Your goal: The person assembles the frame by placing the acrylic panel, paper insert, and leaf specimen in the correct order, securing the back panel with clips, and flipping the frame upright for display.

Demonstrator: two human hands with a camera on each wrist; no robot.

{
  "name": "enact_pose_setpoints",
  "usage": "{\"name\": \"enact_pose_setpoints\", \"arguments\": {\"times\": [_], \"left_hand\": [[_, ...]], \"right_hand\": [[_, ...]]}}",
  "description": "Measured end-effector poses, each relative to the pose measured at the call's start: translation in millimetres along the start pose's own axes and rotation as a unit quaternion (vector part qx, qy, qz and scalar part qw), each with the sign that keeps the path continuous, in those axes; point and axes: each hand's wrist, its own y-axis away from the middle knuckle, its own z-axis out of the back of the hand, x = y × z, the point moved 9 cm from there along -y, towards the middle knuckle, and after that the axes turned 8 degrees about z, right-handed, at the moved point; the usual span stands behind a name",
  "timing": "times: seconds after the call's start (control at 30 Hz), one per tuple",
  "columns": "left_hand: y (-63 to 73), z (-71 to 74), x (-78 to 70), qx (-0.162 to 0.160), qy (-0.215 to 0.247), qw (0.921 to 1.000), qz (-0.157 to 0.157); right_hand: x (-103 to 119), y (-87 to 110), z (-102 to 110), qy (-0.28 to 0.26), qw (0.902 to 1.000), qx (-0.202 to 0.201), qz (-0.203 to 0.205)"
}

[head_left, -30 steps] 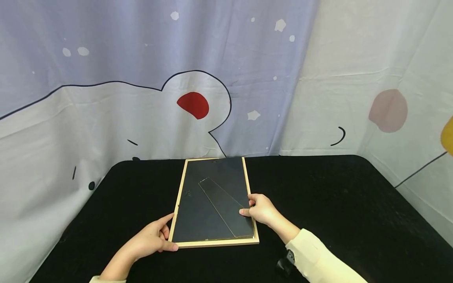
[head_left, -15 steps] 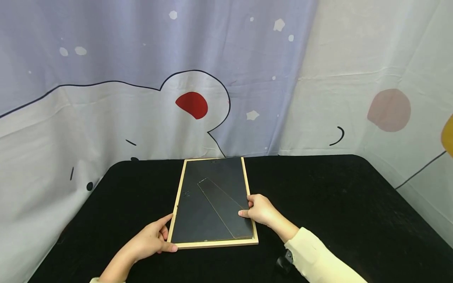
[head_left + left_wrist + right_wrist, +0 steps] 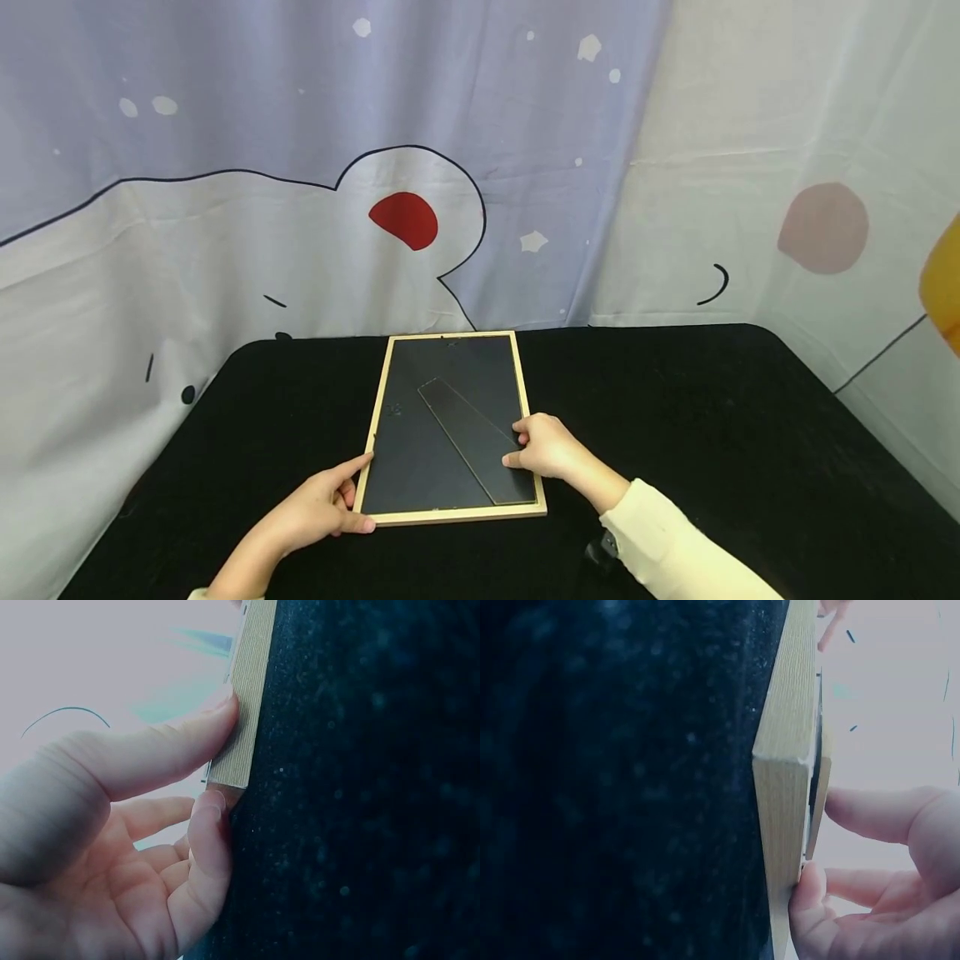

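A picture frame (image 3: 457, 518) with a pale wood rim lies back side up on the black tabletop. Its dark backing board (image 3: 408, 467) carries a slanting easel leg (image 3: 465, 425). My left hand (image 3: 318, 504) grips the near left corner, index finger along the left side and thumb at the front edge. At the right side, my right hand (image 3: 551, 446) has its thumb over the backing and its fingers by the rim. In the right wrist view, the thumb (image 3: 870, 814) touches the raised easel leg (image 3: 821, 795), and a curled finger (image 3: 808, 892) meets the rim's side.
The black cloth-covered table (image 3: 675, 417) stretches out on both sides of the frame. Behind it hangs a printed curtain (image 3: 300, 250) in white and lavender. A small black device (image 3: 602, 550) sits under my right sleeve (image 3: 660, 533).
The backing board overlapped the frame's far edge before; now that whole pale edge shows. My right fingertips have shifted slightly inward over the right rim. The left hand keeps its place.
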Motion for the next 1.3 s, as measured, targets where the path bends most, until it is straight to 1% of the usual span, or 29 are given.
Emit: {"name": "enact_pose_setpoints", "arguments": {"times": [0.23, 0.33, 0.43, 0.53, 0.63, 0.73, 0.9, 1.03, 1.2, 1.3], "left_hand": [[-2.6, -3.8, -1.2, 0.009, 0.003, 0.9999, 0.004], [-3.2, -5.1, -2.6, 0.016, 0.002, 0.9999, -0.002], [-2.4, -4.6, -4.2, 0.025, 0.003, 0.9997, -0.007], [-1.5, -2.1, -5.0, 0.021, -0.006, 0.9998, 0.002], [-2.5, 0.8, -6.6, 0.007, -0.028, 0.9994, 0.018], [-5.3, 2.3, -10.2, -0.007, -0.055, 0.9980, 0.028], [-10.1, 2.3, -15.2, -0.019, -0.084, 0.9959, 0.028], [-11.8, 1.8, -15.1, -0.015, -0.086, 0.9960, 0.022], [-13.3, 1.9, -13.2, -0.008, -0.089, 0.9959, 0.013], [-15.2, -0.7, -12.9, 0.000, -0.084, 0.9964, 0.006]], "right_hand": [[-9, 0.3, 2, -0.011, 0.9999, 0.007, -0.004], [-14, 0.8, 3, -0.022, 0.9997, 0.012, 0.004], [-20, 1.7, 4, -0.039, 0.9988, 0.029, 0.003], [-26, 2.6, 3, -0.065, 0.9965, 0.051, -0.007], [-29, 2.5, 2, -0.090, 0.9936, 0.068, -0.010], [-30, 2.0, 2, -0.098, 0.9923, 0.077, 0.001], [-27, 0.9, 1, -0.092, 0.9917, 0.088, 0.018], [-25, 0.6, 0, -0.085, 0.9911, 0.098, 0.027], [-25, -1.1, -1, -0.095, 0.9894, 0.104, 0.037], [-28, 0.2, -1, -0.100, 0.9883, 0.104, 0.049]]}}
